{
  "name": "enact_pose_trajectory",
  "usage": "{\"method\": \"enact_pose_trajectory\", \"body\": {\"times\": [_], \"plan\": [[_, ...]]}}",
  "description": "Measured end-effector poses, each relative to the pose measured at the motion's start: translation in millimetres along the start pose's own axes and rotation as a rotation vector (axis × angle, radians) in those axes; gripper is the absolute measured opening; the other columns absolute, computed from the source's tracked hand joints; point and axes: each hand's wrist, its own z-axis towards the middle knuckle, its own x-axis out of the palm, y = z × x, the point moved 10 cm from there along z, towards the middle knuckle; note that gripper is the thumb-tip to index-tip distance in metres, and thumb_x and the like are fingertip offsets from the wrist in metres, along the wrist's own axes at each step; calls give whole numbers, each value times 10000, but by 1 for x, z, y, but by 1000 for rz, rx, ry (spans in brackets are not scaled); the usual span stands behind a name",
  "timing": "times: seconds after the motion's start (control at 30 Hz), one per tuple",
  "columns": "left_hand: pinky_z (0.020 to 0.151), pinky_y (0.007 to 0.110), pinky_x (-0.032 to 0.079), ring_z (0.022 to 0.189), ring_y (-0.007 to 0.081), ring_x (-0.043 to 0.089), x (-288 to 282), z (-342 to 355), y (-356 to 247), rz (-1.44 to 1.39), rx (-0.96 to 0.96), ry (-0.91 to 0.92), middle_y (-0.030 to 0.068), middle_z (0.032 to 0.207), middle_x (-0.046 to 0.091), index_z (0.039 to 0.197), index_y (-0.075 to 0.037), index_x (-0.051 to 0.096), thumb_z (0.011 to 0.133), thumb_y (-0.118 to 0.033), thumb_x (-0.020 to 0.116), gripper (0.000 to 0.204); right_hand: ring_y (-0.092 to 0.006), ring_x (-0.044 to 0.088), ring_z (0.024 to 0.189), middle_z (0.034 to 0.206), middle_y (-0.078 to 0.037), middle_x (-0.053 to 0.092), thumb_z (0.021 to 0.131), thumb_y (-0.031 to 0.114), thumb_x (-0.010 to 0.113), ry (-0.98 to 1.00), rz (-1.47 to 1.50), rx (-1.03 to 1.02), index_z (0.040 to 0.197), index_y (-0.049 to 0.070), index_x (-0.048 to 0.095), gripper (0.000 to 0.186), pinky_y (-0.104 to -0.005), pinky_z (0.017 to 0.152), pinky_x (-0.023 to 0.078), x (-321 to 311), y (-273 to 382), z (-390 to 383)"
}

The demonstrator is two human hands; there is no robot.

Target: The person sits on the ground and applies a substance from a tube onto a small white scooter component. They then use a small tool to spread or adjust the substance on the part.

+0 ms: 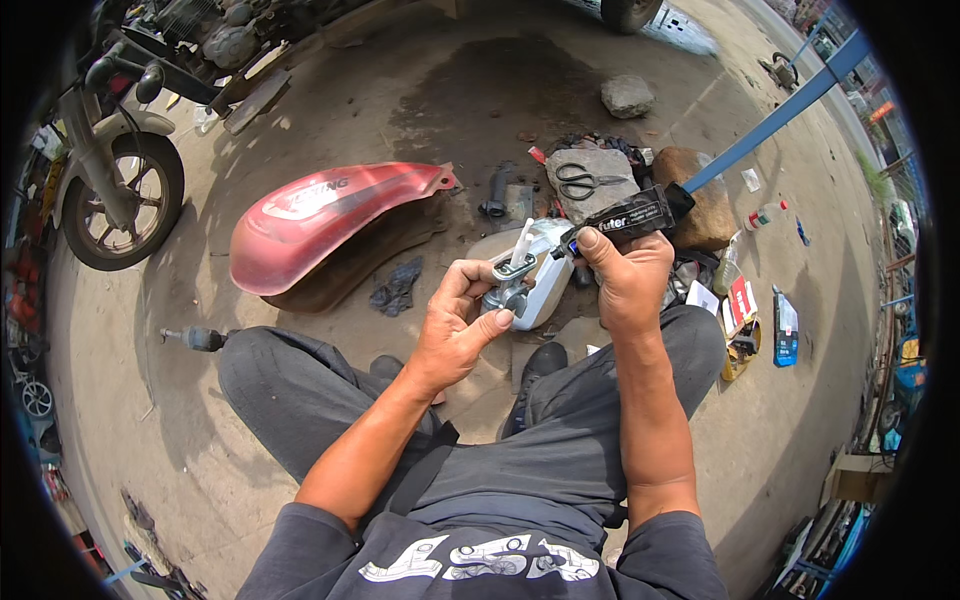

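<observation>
My left hand (447, 325) pinches a metal fuel valve (510, 290) by its body, with its white filter tube (522, 245) pointing up. A flat oval flange shows around the tube's base. In my right hand (635, 280) is a black squeeze tube (632, 217) with pale print, its nozzle end turned toward the valve. The nozzle tip sits close to the flange; I cannot tell whether they touch. Just behind both hands stands a pale plastic jug (545, 285), partly hidden. To the left, a red motorcycle fuel tank (335, 225) lies on the ground.
Black scissors (580, 182) rest on a stone (605, 165). A motorcycle's front wheel (125, 195) is at the far left. A blue pole (780, 110) slants in from the upper right. On the right lie a plastic bottle (768, 214) and a blue packet (785, 325).
</observation>
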Motion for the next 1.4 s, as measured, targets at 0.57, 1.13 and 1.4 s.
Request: {"method": "enact_pose_trajectory", "body": {"times": [0.57,1.13,1.4], "plan": [[1028,343,406,1147,180,573,2,-2,4,24,-23,8,119,1187,631,1186,-27,477,857,-124,753,440,-81,581,694,782,-13,657,787,-18,767,79,-66,-55,865,-9,643,147,-237,640,484,12,11,-4],[1031,344,408,1157,185,573,5,-3,3,26,-26,26,111,1201,616,1197,-34,478,865,-104,737,427,-88,566,659,780,-16,646,797,36,782,127,-133,-26,885,-2,635,176,-235,590,461,14,9,-4],[1026,343,416,1165,186,574,2,-3,6,19,-12,21,116,1205,616,1192,-41,474,861,-100,741,429,-75,585,622,696,-24,659,794,-31,755,100,-116,-70,775,-16,644,114,-232,565,467,18,19,-5]]}}
